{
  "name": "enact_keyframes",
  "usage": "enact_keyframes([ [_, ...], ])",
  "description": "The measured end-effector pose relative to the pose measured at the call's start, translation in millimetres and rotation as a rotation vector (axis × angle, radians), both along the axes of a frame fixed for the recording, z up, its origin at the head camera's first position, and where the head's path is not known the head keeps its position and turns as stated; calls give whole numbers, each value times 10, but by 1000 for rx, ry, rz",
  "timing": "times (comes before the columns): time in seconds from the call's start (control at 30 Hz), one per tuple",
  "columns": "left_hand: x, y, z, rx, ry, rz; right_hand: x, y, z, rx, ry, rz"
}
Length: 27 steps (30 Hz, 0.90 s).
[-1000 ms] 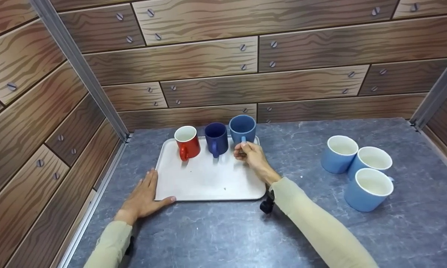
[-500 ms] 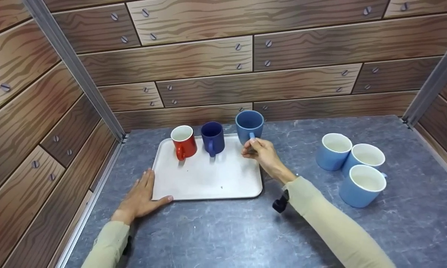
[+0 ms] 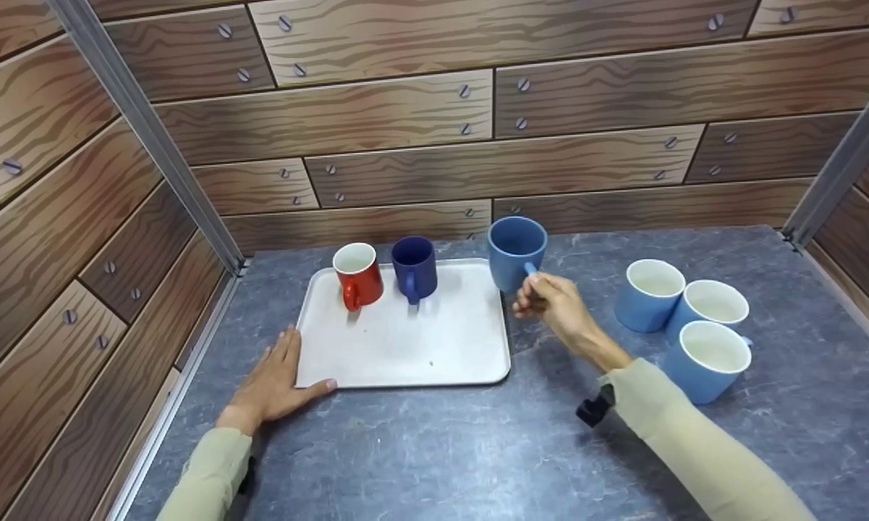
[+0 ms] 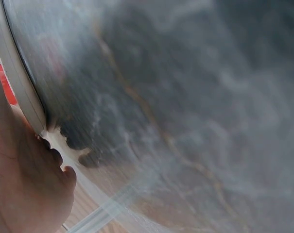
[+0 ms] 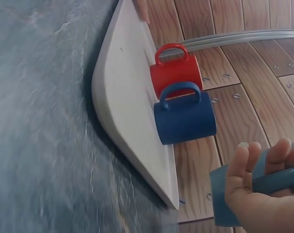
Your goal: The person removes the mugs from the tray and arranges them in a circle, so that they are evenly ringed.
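Note:
My right hand (image 3: 561,307) pinches the handle of a medium-blue mug (image 3: 515,253), which is upright beyond the right end of the white tray (image 3: 405,354). In the right wrist view that mug (image 5: 224,199) looks lifted clear of the tray. A red mug (image 3: 362,278) with a white inside and a dark blue mug (image 3: 414,268) stand side by side along the tray's back, handles toward me. At the tray's front left corner lies my left hand (image 3: 271,383), fingers straight along its side and thumb at the front edge.
Several light-blue mugs with white insides stand on the right: a back one (image 3: 650,297), a middle one (image 3: 715,300) and a front one (image 3: 705,362). Wood-patterned walls (image 3: 550,159) enclose the grey table (image 3: 420,456) behind and at the sides.
My right hand has lifted the medium-blue mug from the tray's back right corner and carried it rightward, off the tray. The left hand and the other mugs have stayed in place.

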<state>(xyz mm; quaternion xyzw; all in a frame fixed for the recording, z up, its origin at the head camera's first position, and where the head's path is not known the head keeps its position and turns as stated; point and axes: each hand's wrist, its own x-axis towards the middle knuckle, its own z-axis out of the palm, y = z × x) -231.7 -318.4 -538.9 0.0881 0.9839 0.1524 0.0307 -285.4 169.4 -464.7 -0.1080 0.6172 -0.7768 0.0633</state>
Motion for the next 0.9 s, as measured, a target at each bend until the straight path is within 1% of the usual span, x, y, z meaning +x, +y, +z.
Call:
enact_keyframes([
  [0.17, -5, -2, 3, -3, -14, 4, 87, 186, 16, -24, -1, 11],
  [0.27, -8, -6, 7, -7, -15, 5, 141, 294, 8, -20, -2, -1],
  [0.57, -2, -18, 4, -11, -11, 0, 292, 548, -73, 26, -11, -71],
  [0.67, 1, -15, 3, -9, -7, -1, 327, 611, -108, 22, -17, -105],
  [0.9, -5, -9, 6, -10, -7, -5, 403, 733, -171, 25, -21, -156],
])
